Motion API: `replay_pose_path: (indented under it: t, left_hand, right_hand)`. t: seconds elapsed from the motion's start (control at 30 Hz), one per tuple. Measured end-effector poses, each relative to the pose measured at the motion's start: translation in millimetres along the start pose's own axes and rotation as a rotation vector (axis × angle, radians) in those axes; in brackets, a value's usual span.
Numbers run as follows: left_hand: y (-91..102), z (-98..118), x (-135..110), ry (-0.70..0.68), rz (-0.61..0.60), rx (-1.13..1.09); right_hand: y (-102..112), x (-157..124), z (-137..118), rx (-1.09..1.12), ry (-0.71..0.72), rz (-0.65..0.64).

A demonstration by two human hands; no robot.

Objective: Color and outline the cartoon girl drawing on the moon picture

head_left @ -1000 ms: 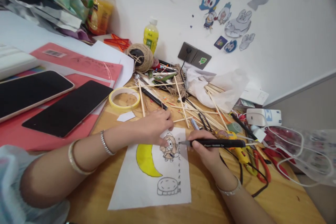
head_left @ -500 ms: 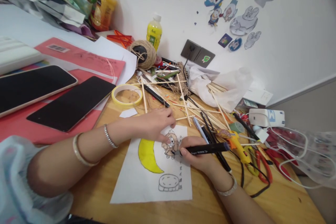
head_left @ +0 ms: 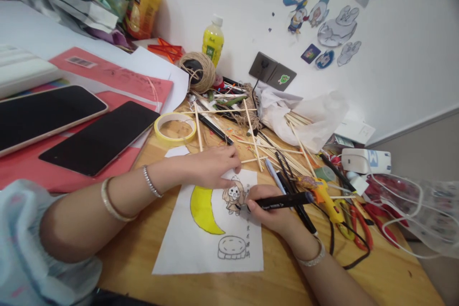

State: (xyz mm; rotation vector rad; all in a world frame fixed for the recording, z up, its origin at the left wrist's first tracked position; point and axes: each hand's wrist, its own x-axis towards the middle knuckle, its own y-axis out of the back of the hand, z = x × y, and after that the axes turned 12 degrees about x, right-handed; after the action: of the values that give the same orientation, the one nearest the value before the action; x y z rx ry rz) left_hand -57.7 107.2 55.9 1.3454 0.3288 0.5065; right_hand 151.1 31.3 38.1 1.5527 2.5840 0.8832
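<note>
A sheet of white paper [head_left: 179, 248] lies on the wooden table. It carries a yellow crescent moon [head_left: 203, 210], a small tan-coloured character [head_left: 234, 196], an uncoloured round cake drawing [head_left: 232, 247] and a column of writing. My right hand [head_left: 268, 210] grips a black marker pen [head_left: 287, 200], its tip end by the character's right side and partly hidden by my fingers. My left hand [head_left: 215, 165] rests over the paper's top edge with fingers stretched and slightly bent, holding nothing.
Two phones [head_left: 100, 138] lie on a red folder at left. Beyond my hands are a yellow tape roll [head_left: 175, 127], thin wooden sticks [head_left: 253, 134], twine [head_left: 199, 71] and bottles [head_left: 213, 40]. A yellow glue gun [head_left: 326, 201], red-handled pliers [head_left: 362, 227] and cables lie at right.
My left thumb has drawn back up from the drawn character, whose face now shows. The right hand with the marker has barely moved. The whole view has shifted slightly.
</note>
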Motion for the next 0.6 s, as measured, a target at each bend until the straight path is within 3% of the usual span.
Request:
replay_pose_path:
  t: [0.2,0.6]
  left_hand:
    - [3.3,2.2,0.8,0.025,-0.042,0.007]
    - [-1.8,-1.2,0.2,0.012,0.006,-0.045]
  right_hand:
    - [-0.8,-0.1,0.7,0.008,0.002,0.004]
    - [0.1,0.0,-0.5,0.023,-0.036,-0.005]
